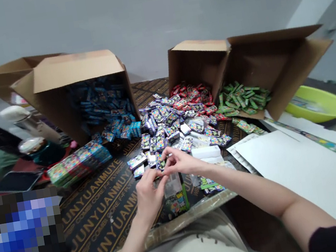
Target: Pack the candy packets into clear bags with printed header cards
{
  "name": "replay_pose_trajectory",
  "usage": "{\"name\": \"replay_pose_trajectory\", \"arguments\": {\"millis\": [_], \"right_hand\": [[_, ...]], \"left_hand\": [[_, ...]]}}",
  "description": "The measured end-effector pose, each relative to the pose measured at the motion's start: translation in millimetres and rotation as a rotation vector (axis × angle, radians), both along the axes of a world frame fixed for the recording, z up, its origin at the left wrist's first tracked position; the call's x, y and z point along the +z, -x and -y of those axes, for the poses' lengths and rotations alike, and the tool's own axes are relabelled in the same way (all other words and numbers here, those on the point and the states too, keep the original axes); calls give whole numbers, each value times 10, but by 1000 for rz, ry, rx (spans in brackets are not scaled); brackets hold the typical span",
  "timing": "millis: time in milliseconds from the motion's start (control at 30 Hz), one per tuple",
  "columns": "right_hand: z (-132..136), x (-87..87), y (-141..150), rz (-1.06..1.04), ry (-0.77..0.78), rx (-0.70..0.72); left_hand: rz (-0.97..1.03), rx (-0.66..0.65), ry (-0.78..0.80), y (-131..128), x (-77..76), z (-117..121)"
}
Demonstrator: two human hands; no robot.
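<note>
My left hand (151, 192) and my right hand (180, 161) meet over the near part of the table. Thumbs and fingers of both are pinched together, and whatever small thing they hold is hidden between the fingertips. Just behind the fingers lie small purple-and-white printed boxes (137, 161), part of a loose pile. Below the hands is a clear plastic package (175, 191) with black and green printing. To the right of it, more printed packages (211, 182) lie near the table edge, beside a white box or card piece (206, 153).
Cardboard boxes lie on their sides, holding blue packets (102, 102), red packets (193, 94) and green packets (243, 97). A row of stacked packets (79, 162) stands left. White sheets (303, 163) and a yellow-green basin (322, 104) are right. A phone (16, 181) and jar lie far left.
</note>
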State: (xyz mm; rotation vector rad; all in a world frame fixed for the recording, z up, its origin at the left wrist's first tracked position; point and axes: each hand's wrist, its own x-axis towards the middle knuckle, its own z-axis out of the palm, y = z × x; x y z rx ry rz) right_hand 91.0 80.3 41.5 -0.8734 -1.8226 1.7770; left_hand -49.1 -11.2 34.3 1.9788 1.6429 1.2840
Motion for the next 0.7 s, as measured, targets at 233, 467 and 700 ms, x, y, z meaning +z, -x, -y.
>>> {"name": "replay_pose_trajectory", "arguments": {"millis": [233,467,700], "right_hand": [[-259,-242,-762,504,-493,-412],[-547,-693,-2013,820,-470,-737],[-698,-1073,-2011,747,-455,-775]], "left_hand": [[-291,97,50,306,-83,49],[-871,287,465,842,-261,241],[-618,-138,599,311,-462,104]]}}
